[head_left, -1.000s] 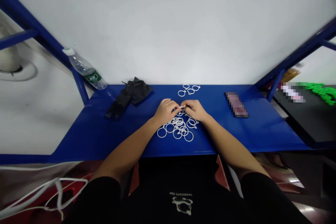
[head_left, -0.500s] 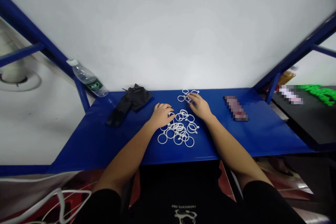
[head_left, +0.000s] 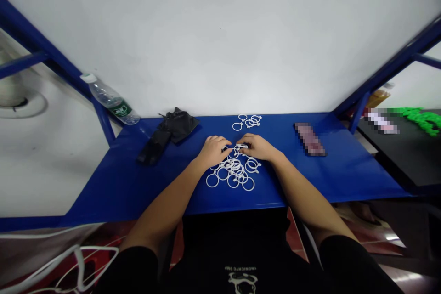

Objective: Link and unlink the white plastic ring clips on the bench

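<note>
A loose pile of several white plastic rings point(head_left: 234, 172) lies on the blue table point(head_left: 138, 179) in front of me. My left hand point(head_left: 214, 149) rests at the pile's far left edge with its fingers curled onto the rings. My right hand point(head_left: 258, 147) sits at the pile's far right, its fingers pinched on a white ring point(head_left: 241, 146) between the two hands. A smaller group of white rings point(head_left: 248, 121) lies farther back, near the wall.
A black cloth pouch point(head_left: 168, 131) lies at the back left, with a plastic water bottle point(head_left: 110, 100) leaning by the blue frame post. A phone point(head_left: 310, 138) lies to the right. A black table with green items point(head_left: 422, 117) stands at far right.
My right hand reached back to the far group of rings, left a ring there, and has come back to the near pile. My left hand stayed at the pile.
</note>
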The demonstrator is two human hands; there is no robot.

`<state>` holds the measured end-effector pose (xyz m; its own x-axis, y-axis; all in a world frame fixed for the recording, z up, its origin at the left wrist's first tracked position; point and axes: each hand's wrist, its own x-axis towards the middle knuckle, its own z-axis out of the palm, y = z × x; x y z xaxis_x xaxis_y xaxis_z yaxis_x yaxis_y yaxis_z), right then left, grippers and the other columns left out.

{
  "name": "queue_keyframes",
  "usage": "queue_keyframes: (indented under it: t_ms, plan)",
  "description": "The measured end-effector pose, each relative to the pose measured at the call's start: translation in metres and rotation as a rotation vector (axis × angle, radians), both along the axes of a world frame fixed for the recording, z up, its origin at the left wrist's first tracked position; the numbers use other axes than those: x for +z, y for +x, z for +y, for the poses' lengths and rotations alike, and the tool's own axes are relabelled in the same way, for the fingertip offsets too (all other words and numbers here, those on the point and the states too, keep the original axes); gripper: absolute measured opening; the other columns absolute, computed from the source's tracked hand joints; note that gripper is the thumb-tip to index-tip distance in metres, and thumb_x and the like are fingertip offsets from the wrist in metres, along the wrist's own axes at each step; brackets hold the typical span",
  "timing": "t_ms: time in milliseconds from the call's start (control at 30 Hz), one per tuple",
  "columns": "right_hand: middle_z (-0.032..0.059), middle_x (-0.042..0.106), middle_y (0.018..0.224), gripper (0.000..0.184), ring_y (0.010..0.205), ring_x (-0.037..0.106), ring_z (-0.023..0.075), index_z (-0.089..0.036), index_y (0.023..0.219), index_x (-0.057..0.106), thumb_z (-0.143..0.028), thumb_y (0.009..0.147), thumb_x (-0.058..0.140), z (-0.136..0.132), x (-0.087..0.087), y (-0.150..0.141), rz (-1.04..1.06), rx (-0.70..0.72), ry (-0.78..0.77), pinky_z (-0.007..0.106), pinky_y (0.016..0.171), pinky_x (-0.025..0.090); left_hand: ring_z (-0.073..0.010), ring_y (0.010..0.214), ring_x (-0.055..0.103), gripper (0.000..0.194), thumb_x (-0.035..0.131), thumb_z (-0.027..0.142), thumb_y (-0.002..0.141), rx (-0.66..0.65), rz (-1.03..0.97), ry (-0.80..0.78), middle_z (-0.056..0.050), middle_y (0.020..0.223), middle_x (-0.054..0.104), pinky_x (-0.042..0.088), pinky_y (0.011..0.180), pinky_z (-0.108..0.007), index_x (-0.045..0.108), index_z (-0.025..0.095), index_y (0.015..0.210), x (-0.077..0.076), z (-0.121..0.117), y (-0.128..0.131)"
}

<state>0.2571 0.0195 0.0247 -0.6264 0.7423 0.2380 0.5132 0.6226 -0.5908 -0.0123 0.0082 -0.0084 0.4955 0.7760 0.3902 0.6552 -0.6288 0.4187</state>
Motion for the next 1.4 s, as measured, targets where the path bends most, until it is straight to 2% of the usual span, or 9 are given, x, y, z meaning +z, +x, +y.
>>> queue_keyframes:
  t_ms: [100, 267, 433, 567, 667, 800, 967, 1167, 1400]
  plan:
    - [0.0078, 0.082, 0.101, 0.016, 0.091, 0.076, 0.0209, -0.021, 0.103, 0.086, -0.017, 0.097, 0.072, 0.002, 0.000, 0.001, 0.031, -0.005, 0.014, 0.036, 0.086, 0.060, -0.0281, 0.104, 0.077, 0.020, 0.079, 0.033, 0.103, -0.022, -0.009, -0.026, -0.005, 0.107, 0.083, 0.056, 0.104, -0.051, 0.078, 0.025, 0.121, 0.001, -0.001, 0.002]
    - [0.0081, 0.081, 0.104, 0.023, 0.091, 0.075, 0.0203, -0.022, 0.113, 0.085, -0.022, 0.104, 0.064, -0.003, 0.003, -0.007, 0.161, -0.049, 0.065, 0.035, 0.085, 0.059, -0.0216, 0.086, 0.078, 0.038, 0.076, 0.039, 0.105, -0.068, -0.083, -0.063, -0.005, 0.108, 0.083, 0.061, 0.091, -0.041, 0.071, 0.022, 0.139, 0.005, -0.002, 0.006]
    - [0.0078, 0.078, 0.097, 0.024, 0.091, 0.073, 0.0210, -0.022, 0.103, 0.084, -0.028, 0.108, 0.062, -0.011, 0.003, -0.020, 0.159, -0.063, 0.112, 0.034, 0.084, 0.056, -0.0237, 0.092, 0.078, 0.018, 0.068, 0.035, 0.109, -0.071, -0.085, 0.043, -0.006, 0.098, 0.082, 0.059, 0.093, -0.042, 0.077, 0.021, 0.112, 0.010, -0.004, 0.008]
    - [0.0077, 0.080, 0.096, 0.026, 0.089, 0.073, 0.0217, -0.023, 0.111, 0.084, -0.032, 0.111, 0.060, -0.011, 0.001, -0.022, 0.082, -0.152, 0.134, 0.033, 0.082, 0.053, -0.0234, 0.097, 0.079, 0.024, 0.056, 0.032, 0.114, -0.063, -0.193, 0.078, -0.005, 0.104, 0.084, 0.057, 0.095, -0.042, 0.078, 0.023, 0.113, 0.015, -0.006, 0.008]
    - [0.0081, 0.081, 0.095, 0.027, 0.089, 0.073, 0.0222, -0.023, 0.111, 0.085, -0.032, 0.111, 0.060, -0.012, 0.000, -0.023, 0.049, -0.176, 0.132, 0.032, 0.080, 0.052, -0.0215, 0.086, 0.077, 0.026, 0.062, 0.040, 0.112, -0.071, -0.209, 0.091, -0.003, 0.090, 0.081, 0.057, 0.092, -0.041, 0.077, 0.024, 0.099, 0.015, -0.007, 0.010]
    - [0.0079, 0.081, 0.098, 0.025, 0.084, 0.072, 0.0200, -0.021, 0.115, 0.083, -0.035, 0.109, 0.062, -0.014, 0.000, -0.026, 0.169, -0.137, 0.085, 0.031, 0.078, 0.053, -0.0196, 0.076, 0.072, 0.034, 0.064, 0.041, 0.110, -0.020, -0.204, 0.118, -0.001, 0.075, 0.074, 0.056, 0.088, -0.040, 0.072, 0.023, 0.083, 0.014, -0.006, 0.012]
    - [0.0038, 0.076, 0.087, 0.025, 0.072, 0.066, 0.0177, -0.020, 0.112, 0.079, -0.041, 0.106, 0.066, -0.013, 0.002, -0.023, 0.252, -0.119, 0.002, 0.029, 0.070, 0.051, -0.0203, 0.077, 0.074, 0.024, 0.068, 0.037, 0.107, 0.069, -0.285, 0.138, -0.001, 0.079, 0.078, 0.057, 0.084, -0.038, 0.075, 0.024, 0.088, 0.012, -0.003, 0.008]
    - [0.0056, 0.079, 0.091, 0.027, 0.083, 0.072, 0.0207, -0.021, 0.105, 0.075, -0.034, 0.109, 0.052, -0.013, 0.006, -0.021, 0.264, -0.045, -0.011, 0.032, 0.081, 0.054, -0.0196, 0.076, 0.074, 0.025, 0.068, 0.036, 0.108, 0.035, -0.301, 0.142, -0.001, 0.078, 0.077, 0.056, 0.083, -0.037, 0.076, 0.023, 0.089, 0.011, -0.001, 0.007]
    - [0.0028, 0.073, 0.079, 0.022, 0.074, 0.068, 0.0199, -0.021, 0.088, 0.070, -0.021, 0.093, 0.049, -0.010, 0.004, -0.022, 0.293, -0.053, -0.019, 0.032, 0.077, 0.053, -0.0202, 0.085, 0.075, 0.023, 0.069, 0.032, 0.109, 0.004, -0.199, 0.070, -0.002, 0.085, 0.079, 0.053, 0.093, -0.038, 0.076, 0.022, 0.091, 0.015, -0.003, 0.008]
